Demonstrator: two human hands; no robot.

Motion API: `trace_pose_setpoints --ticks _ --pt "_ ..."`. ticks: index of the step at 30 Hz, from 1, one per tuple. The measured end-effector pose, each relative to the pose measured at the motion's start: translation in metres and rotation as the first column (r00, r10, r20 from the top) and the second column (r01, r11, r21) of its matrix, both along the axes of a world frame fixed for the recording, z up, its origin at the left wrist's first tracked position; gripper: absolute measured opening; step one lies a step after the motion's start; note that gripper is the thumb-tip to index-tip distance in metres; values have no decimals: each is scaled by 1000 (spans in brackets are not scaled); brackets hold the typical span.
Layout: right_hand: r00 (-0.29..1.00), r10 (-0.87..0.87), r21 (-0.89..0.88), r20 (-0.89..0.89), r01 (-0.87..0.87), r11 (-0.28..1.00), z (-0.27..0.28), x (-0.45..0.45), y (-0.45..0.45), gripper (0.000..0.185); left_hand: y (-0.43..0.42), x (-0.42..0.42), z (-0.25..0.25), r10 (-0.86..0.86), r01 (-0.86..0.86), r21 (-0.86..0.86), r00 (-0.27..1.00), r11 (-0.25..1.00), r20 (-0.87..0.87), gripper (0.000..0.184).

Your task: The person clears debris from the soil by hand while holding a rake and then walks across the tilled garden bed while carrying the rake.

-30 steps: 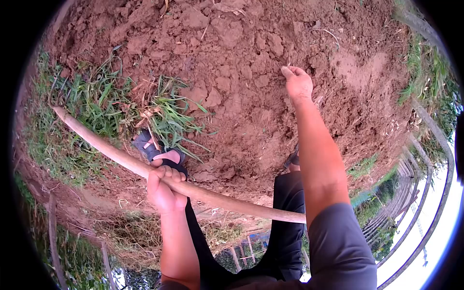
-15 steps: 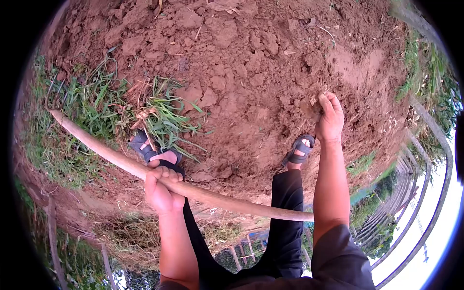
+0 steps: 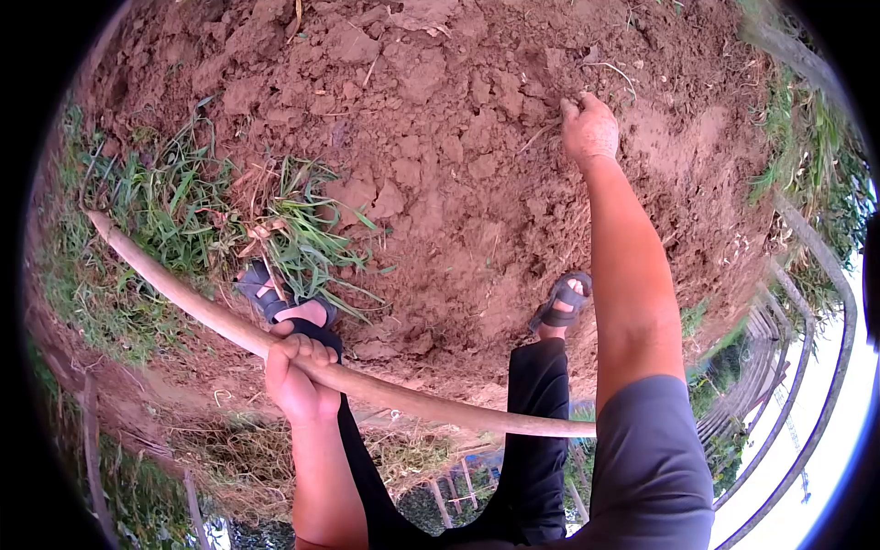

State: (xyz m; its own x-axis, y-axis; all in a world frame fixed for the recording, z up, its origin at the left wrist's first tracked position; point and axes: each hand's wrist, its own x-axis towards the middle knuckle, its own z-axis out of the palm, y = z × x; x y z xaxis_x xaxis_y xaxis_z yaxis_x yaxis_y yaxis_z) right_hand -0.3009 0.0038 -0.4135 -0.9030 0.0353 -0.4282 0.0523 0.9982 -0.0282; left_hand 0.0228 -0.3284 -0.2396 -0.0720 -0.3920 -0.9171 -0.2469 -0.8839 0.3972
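My left hand (image 3: 301, 374) is wrapped around a long, slightly curved wooden pole (image 3: 412, 396). The pole slants across my legs, its left end over the grass and its right end by my right upper arm. My right hand (image 3: 589, 128) is stretched far forward, down at the loose reddish-brown soil (image 3: 458, 202). Its fingers are bent together and point into the clods; whatever lies between them is hidden. Near my left foot sits a clump of uprooted green grass (image 3: 316, 234) with dry stalks.
My sandalled left foot (image 3: 266, 291) and right foot (image 3: 561, 302) stand apart on the soil. More grass (image 3: 174, 202) grows at the left. Dry cut straw (image 3: 247, 463) lies behind me. Curved poles (image 3: 820, 247) of a frame rise at the right.
My right hand has moved forward and slightly left, from near my right foot to the soil farther out. My left hand and the pole have shifted only slightly.
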Motion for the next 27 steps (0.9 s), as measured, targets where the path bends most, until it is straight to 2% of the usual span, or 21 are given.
trace_pose_setpoints --ticks 1,3,7,9,10,11,14,15,16,17,19,22,25,27 --pt "999 1 29 -48 0 1000 3 -3 3 47 0 0 0 2 -2 3 1000 1000 3 18" --pt "999 -46 -15 -5 46 999 15 -7 11 48 0 -1 1 16 -16 8 1000 1000 10 19" --pt "1000 -26 -46 -2 26 999 32 -2 27 49 1 -7 2 6 -6 -1 1000 1000 28 18" --pt "989 -41 -4 -139 41 999 38 5 39 45 0 -4 1 18 -18 7 1000 1000 22 18" --pt "986 -141 -92 -93 132 987 55 4 40 42 0 -5 1 18 -18 6 1000 1000 23 18" --pt "963 -207 -173 -172 177 969 52 6 57 41 0 -6 1 19 -19 10 1000 1000 19 18" --pt "927 -302 -205 -221 258 944 59 11 80 37 1 -7 2 24 -24 13 1000 1000 21 18" --pt "873 -467 -418 -145 373 828 51 15 93 33 1 -8 1 25 -25 12 999 1000 26 18" --pt "799 -600 -597 -32 466 653 50 16 98 30 2 -7 1 25 -25 14 999 1000 27 18" --pt "799 -600 -596 -33 466 654 54 16 106 30 2 -6 0 24 -25 11 999 1000 22 18" --pt "634 -773 -732 39 545 410 72 23 115 23 2 -7 0 23 -23 7 1000 1000 18 18" --pt "519 -853 -751 -56 541 379 100 30 142 23 3 -9 1 30 -30 18 999 999 17 18" --pt "611 -790 -664 45 609 434 110 40 162 26 3 -9 -1 25 -25 15 1000 1000 11 18" --pt "600 -785 -675 156 645 359 100 41 162 28 3 -10 0 18 -18 12 1000 1000 23 17"
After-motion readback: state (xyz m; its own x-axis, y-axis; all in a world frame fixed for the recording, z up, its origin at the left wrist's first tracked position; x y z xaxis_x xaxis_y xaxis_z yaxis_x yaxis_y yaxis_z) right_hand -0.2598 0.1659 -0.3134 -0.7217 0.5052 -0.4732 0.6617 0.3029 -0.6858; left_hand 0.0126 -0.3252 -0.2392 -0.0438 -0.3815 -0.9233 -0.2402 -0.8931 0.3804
